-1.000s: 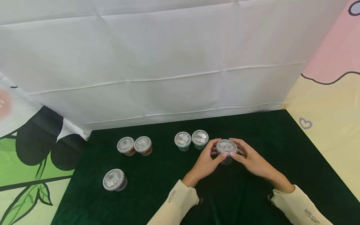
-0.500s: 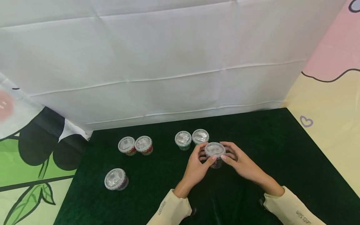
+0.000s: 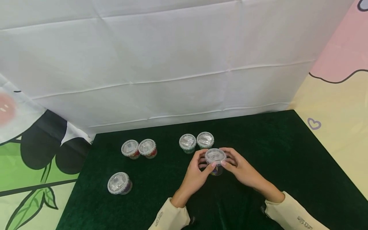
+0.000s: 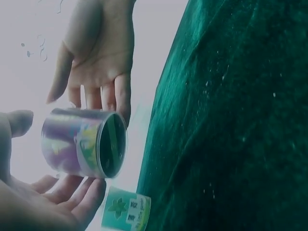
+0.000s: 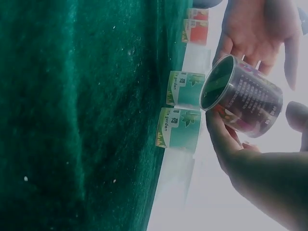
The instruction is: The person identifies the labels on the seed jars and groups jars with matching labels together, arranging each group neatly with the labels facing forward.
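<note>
Both hands hold one small lidded plastic tub (image 3: 216,156) with a purple label, between them above the green cloth. My left hand (image 3: 196,174) grips its left side, the thumb at the front by the lid rim. On the other side my right hand (image 3: 244,168) grips it the same way. The tub's see-through base faces the cloth in the left wrist view, and its dark printed label (image 5: 252,101) shows in the right wrist view. Just behind stand two green-labelled tubs (image 3: 187,143), the right one partly hidden by the held tub and fingers.
Two red-labelled tubs (image 3: 147,148) stand side by side at the back left of the green-covered table (image 3: 161,198). Nearer the front left is another purple-labelled tub (image 3: 118,183). A white cloth wall (image 3: 172,64) rises behind the table's back edge.
Both hands have carried the held tub left and a little toward the front, to just before the right green-labelled tub. The other tubs stay where they were.
</note>
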Demonstrator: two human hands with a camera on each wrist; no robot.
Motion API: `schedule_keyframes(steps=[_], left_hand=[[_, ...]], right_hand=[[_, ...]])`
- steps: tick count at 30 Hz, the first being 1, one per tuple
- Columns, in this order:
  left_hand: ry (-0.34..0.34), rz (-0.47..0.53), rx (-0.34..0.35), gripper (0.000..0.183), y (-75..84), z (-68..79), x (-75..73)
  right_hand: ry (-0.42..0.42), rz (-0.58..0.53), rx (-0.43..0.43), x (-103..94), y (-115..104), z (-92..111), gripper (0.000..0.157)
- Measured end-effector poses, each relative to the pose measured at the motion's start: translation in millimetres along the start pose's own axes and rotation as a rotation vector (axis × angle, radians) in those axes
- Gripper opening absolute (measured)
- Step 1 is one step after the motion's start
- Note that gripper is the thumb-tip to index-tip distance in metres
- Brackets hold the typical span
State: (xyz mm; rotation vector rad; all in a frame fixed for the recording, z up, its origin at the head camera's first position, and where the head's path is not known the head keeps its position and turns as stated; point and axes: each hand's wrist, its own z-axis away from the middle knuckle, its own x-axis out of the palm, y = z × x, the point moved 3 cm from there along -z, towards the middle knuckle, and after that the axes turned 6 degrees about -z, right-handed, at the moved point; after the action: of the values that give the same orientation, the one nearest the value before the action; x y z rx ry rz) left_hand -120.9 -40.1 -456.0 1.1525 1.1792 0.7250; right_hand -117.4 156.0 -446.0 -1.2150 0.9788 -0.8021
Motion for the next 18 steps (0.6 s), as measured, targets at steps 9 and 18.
schedule_keyframes(steps=[9,18], left_hand=[[-0.074,0.018,-0.02,0.056,-5.5,6.3,-13.4],[-0.037,0.032,-0.031,0.053,-7.8,12.6,-18.4]], right_hand=[[-0.065,-0.019,-0.02,7.7,-4.1,0.4,0.053],[-0.065,-0.008,-0.057,15.5,-5.3,0.0,0.05]])
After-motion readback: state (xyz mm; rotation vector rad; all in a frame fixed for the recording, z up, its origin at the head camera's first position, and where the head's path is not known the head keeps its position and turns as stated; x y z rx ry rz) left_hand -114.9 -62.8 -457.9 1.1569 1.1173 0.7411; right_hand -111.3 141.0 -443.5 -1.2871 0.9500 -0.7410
